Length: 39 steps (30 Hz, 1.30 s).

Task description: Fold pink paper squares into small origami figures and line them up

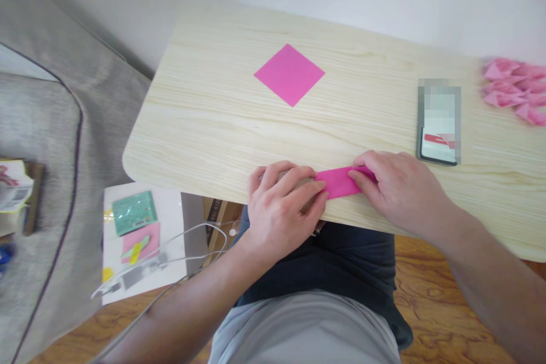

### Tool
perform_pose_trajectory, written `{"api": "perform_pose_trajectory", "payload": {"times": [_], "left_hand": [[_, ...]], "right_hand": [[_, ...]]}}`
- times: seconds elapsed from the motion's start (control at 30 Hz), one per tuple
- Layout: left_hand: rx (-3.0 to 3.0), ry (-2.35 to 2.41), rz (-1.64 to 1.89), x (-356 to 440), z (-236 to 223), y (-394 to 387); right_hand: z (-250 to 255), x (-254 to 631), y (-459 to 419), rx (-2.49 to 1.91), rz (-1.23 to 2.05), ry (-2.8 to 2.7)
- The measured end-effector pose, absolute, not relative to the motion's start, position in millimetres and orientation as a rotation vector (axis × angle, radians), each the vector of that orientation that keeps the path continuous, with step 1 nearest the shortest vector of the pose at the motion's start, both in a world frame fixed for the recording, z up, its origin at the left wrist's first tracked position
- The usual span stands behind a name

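Note:
A folded strip of bright pink paper (340, 183) lies near the front edge of the pale wooden table (205, 125). At its left end, my left hand (284, 199) presses with curled fingers, the thumb and index fingertip on the paper. My right hand (394, 182) pinches the right end between thumb and index finger. Part of each end is hidden under the fingers. Farther back on the table, a flat square sheet of pink paper (290, 75) rests with one corner pointing toward me.
A phone (439, 125), partly blurred out, lies right of the hands. Several folded pink paper pieces (516, 90) sit at the far right. Below the table's left end, a white surface (173, 239) bears a green packet (135, 213) and white cables (191, 259). A grey sofa (94, 114) stands left.

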<state>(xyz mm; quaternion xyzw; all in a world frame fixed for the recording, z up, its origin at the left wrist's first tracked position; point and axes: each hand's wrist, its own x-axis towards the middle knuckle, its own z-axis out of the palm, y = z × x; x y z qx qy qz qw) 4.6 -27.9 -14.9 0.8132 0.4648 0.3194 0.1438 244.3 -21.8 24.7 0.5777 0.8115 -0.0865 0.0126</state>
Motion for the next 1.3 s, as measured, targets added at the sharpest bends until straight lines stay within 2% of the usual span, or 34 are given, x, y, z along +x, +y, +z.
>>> {"api": "perform_pose_trajectory", "payload": {"times": [0.37, 0.63, 0.83, 0.9, 1.03, 1.3], "left_hand": [[2.369, 1.327, 0.962, 4, -19, -28], [2.372, 1.344, 0.953, 5, -19, -29], [2.37, 1.347, 0.966, 6, -20, -30], [2.372, 1.348, 0.965, 6, -20, -30], [2.378, 1.339, 0.946, 5, -20, -32], [2.43, 1.3, 0.962, 3, -22, -34]], "right_hand": [[13, 245, -39, 2.352, -0.518, 2.51], [-15, 245, -48, 2.482, -0.097, 2.728], [-2, 226, -74, 2.774, 0.234, 2.618], [2, 204, -94, 2.686, 0.215, 2.661], [-8, 164, -128, 2.321, -0.068, 2.696], [-24, 186, -143, 2.342, 0.012, 2.48]]}}
